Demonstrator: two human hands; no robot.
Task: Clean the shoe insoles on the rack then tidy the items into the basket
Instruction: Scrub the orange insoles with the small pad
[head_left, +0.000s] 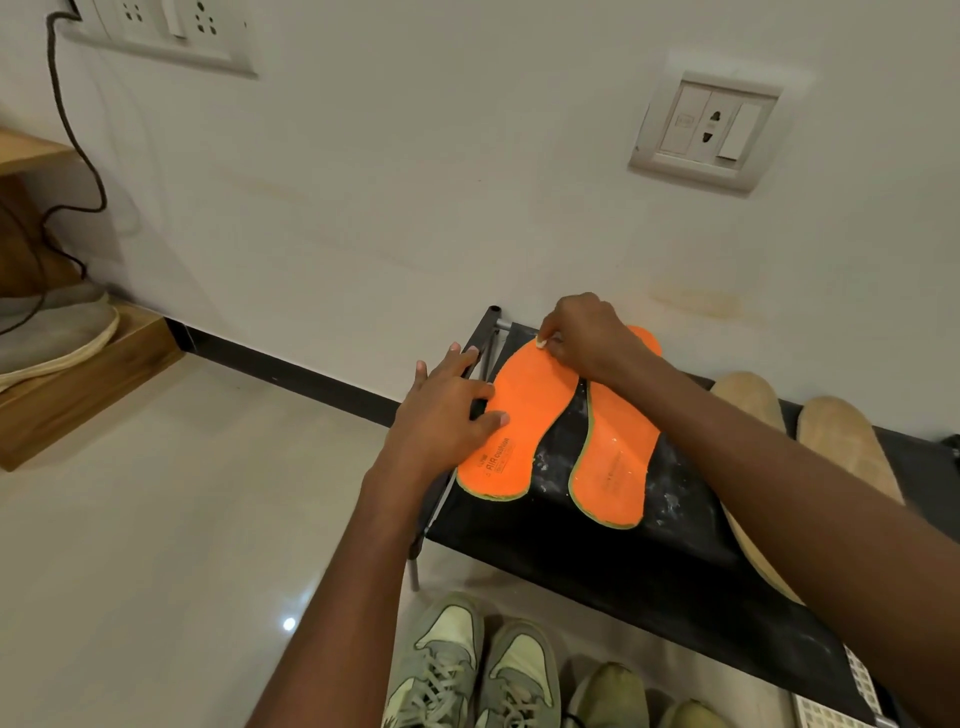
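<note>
Orange insole (524, 415) under flat left fingers (480, 389), right fingers (550, 345) pinching something small.

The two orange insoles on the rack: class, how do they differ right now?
The left insole is pressed flat by the left hand; the right insole has no hand pressing it. The right hand pinches something small and pale at the left insole's toe, its arm crossing the right insole. Both are orange, green-edged, lying flat.

- I'm looking at a home, likely an entry corner: a low black shoe rack (597, 551) stands against a white wall, centre right.
- Green sneakers (470, 670) sit on the tiled floor at bottom centre.
- Wall sockets (709, 127) upper right, a wooden shelf (78, 379) with shoes at left.
</note>
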